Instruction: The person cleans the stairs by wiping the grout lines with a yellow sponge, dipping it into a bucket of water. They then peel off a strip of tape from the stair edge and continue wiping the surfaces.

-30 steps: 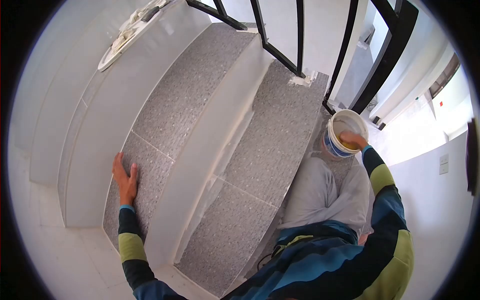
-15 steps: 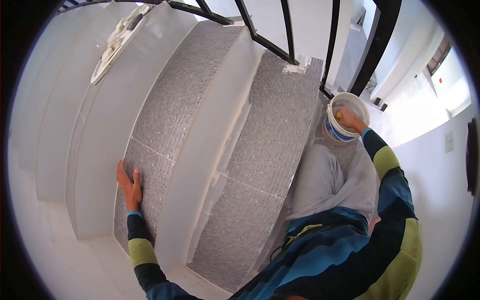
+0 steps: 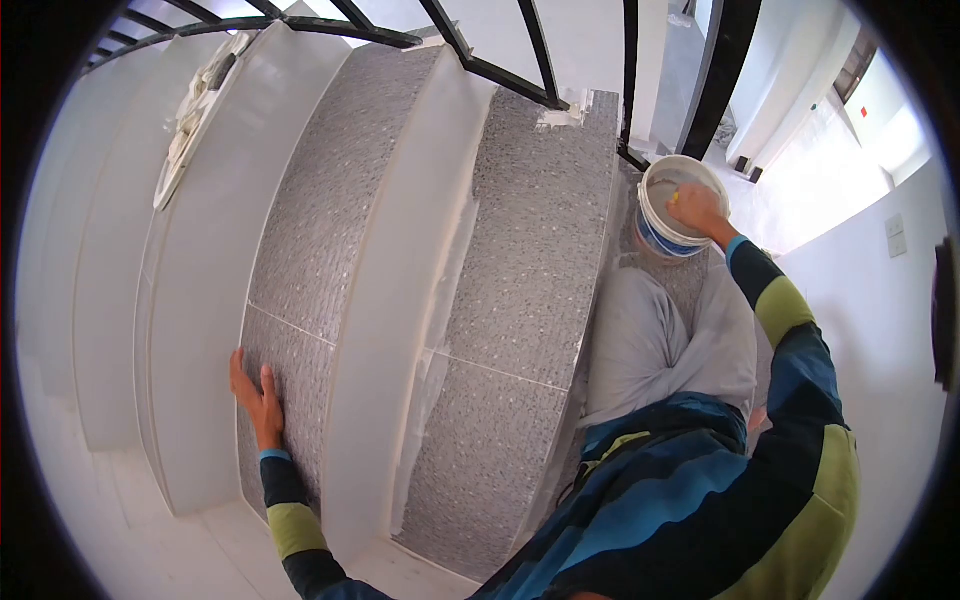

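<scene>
My left hand (image 3: pixel 258 402) rests on the speckled grey stair tread (image 3: pixel 315 235), fingers spread and thumb apart, close to the white riser (image 3: pixel 205 270) behind it. Nothing is in it. On the right, my right hand (image 3: pixel 697 209) reaches into a white plastic bucket (image 3: pixel 657 216) with a blue band. Its fingers are closed round a small yellow object (image 3: pixel 675 197), mostly hidden, so its kind cannot be made out. The bucket stands beside my knees, and its lower inside is partly covered by my hand.
A lower speckled tread (image 3: pixel 530 250) lies between my arms, with whitish smears along its inner edge. Black metal railing (image 3: pixel 510 85) runs along the far side. Whitish cloth-like items and a dark piece lie on a pale board (image 3: pixel 195 115) on a higher step.
The camera view has shifted a little. My right hand stays in the bucket, its wrist turned, and less of the yellow object shows. The left hand still rests on the tread.
</scene>
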Action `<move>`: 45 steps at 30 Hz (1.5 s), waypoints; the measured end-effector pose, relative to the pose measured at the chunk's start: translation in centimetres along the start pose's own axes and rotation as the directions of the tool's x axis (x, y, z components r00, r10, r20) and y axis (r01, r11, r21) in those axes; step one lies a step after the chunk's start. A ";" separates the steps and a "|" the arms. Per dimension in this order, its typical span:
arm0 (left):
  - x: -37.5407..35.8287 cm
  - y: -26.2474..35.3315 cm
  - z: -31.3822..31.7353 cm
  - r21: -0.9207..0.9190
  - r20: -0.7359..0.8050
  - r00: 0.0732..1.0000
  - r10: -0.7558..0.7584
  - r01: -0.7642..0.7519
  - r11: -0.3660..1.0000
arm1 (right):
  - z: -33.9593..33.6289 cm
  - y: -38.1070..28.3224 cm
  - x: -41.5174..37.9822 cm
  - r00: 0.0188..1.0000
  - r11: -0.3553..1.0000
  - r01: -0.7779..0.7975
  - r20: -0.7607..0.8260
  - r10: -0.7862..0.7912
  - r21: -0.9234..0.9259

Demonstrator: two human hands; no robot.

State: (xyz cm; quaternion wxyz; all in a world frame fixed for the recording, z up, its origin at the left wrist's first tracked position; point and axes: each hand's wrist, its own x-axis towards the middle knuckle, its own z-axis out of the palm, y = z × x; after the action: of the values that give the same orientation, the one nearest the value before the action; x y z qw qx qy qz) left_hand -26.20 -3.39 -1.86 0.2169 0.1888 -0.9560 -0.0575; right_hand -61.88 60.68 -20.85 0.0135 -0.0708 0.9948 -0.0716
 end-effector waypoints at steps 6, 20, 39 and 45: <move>0.0 0.3 -0.1 0.002 0.034 0.999 -0.023 0.022 1.000 | -5.9 -2.7 -1.7 0.930 0.907 0.262 -0.336 -0.146 0.331; 0.1 1.1 -0.5 -0.046 0.068 0.996 -0.056 0.059 0.997 | 2.4 -31.0 18.7 0.877 0.804 0.090 -0.428 0.216 0.588; 0.3 0.6 -0.3 -0.047 0.092 0.995 -0.046 0.050 0.998 | 5.6 -28.3 12.3 0.691 0.552 0.722 -0.400 -0.602 0.417; 0.2 0.3 -0.4 -0.009 0.073 0.997 -0.035 0.036 0.999 | 2.9 -29.3 19.2 0.853 0.939 0.236 -0.516 -0.076 0.252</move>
State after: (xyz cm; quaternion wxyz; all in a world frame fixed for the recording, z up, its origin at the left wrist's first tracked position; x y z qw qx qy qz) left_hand -26.32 -3.17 -1.31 0.1817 0.2024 -0.9595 -0.0734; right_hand -76.66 28.81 -19.78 -0.2389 -0.1284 0.9318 -0.2413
